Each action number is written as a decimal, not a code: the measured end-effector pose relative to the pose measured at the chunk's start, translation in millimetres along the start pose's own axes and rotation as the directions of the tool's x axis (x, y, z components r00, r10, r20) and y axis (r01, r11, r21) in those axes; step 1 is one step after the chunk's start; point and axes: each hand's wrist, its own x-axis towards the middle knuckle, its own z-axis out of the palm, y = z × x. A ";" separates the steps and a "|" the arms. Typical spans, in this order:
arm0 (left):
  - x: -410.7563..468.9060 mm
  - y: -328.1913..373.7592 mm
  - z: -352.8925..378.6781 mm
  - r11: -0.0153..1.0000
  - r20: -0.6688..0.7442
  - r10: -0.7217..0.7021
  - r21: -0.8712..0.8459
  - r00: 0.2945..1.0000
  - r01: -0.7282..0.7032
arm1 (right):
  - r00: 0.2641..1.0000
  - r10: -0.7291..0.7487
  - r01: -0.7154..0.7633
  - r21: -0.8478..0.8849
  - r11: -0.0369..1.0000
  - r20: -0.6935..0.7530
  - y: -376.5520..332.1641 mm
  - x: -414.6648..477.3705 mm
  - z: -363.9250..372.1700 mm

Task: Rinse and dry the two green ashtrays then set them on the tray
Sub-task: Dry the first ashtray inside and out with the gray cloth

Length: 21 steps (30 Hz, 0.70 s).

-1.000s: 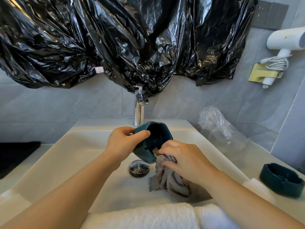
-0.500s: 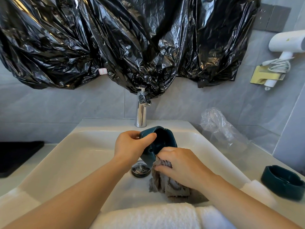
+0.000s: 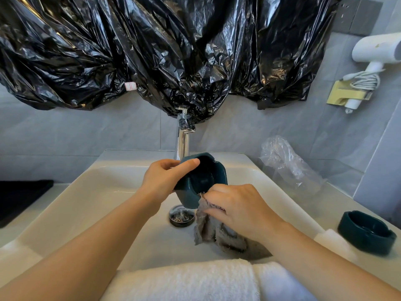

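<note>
Left hand (image 3: 161, 183) clamped on ashtray (image 3: 204, 179), thumb over the upper rim, fingers behind the wall. It is held in the air over the sink (image 3: 104, 213), above the drain (image 3: 181, 216) and just in front of the faucet (image 3: 183, 144). Right hand (image 3: 240, 210) bunched round a grey cloth (image 3: 213, 232), pressing it to the ashtray's lower rim. The hands are close together, joined through ashtray and cloth. The cloth's tail hangs down to the sink floor beside the drain.

Second ashtray (image 3: 366, 232) is on the counter (image 3: 334, 203) at its near right edge, touching or just beside a white towel (image 3: 184, 281) that lies along the sink's near edge. Dark slab (image 3: 21, 198) at the counter's left edge, maybe the tray, can't tell.

Risks, judged:
- The one-hand rim grip is thin. A push from the cloth could twist the ashtray out, and it would drop into the sink and chip.
- The cloth tail on the sink floor likely soaks up water, so it would smear rather than dry.
- The right forearm passes near the second ashtray, so a wide elbow swing could knock it off the edge.

Orientation: the ashtray is tipped on edge, opening facing the person and slightly right, toward the cloth, base toward the faucet. It is roughly round with notched corners, so there is no real long axis, and the bowl axis is near level. The second ashtray sits upright, opening up.
</note>
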 end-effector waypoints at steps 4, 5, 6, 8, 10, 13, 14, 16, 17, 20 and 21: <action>-0.4 0.3 -0.2 0.990 0.125 -0.135 -0.024 0.983 0.139 | 0.996 0.090 -0.089 0.048 0.995 -0.010 1.9 -0.5 2.2; -0.7 -0.1 0.1 0.987 0.142 -0.157 -0.001 0.977 0.159 | 0.995 0.099 -0.099 0.050 0.994 -0.004 3.0 -0.9 2.7; -0.7 -1.2 0.4 0.987 0.145 -0.164 0.027 0.976 0.161 | 0.995 0.103 -0.103 0.055 0.993 0.000 3.4 -1.4 2.9; -1.5 -2.8 2.2 0.990 0.110 -0.134 0.067 0.985 0.127 | 0.995 0.098 -0.098 0.060 0.993 0.003 2.4 -1.1 3.6; -3.1 -2.9 4.3 0.994 0.045 -0.077 0.084 0.996 0.073 | 0.995 0.097 -0.097 0.074 0.992 0.012 0.0 0.9 4.3; -5.0 0.2 4.7 0.992 -0.033 0.015 0.123 0.999 -0.011 | 0.992 0.106 -0.112 0.099 0.989 0.061 -0.1 2.9 4.4; -4.7 1.4 2.9 0.988 -0.053 0.037 0.150 0.998 -0.028 | 0.992 0.104 -0.111 0.090 0.990 0.078 1.5 2.7 4.0; -4.1 3.3 -1.3 0.981 -0.071 0.047 0.189 0.996 -0.033 | 0.990 0.102 -0.108 0.059 0.992 0.096 5.0 1.2 1.8; -4.0 3.4 -2.5 0.980 -0.066 0.038 0.196 0.997 -0.024 | 0.988 0.102 -0.107 0.043 0.993 0.114 6.5 0.4 1.0; -5.0 1.2 -1.5 0.979 -0.038 0.000 0.203 0.999 0.008 | 0.980 0.092 -0.096 0.013 0.995 0.175 4.1 -0.1 -1.0; -4.8 -0.2 -0.4 0.981 -0.040 -0.017 0.190 0.999 0.025 | 0.978 0.088 -0.095 0.028 0.995 0.189 2.3 -0.2 -0.5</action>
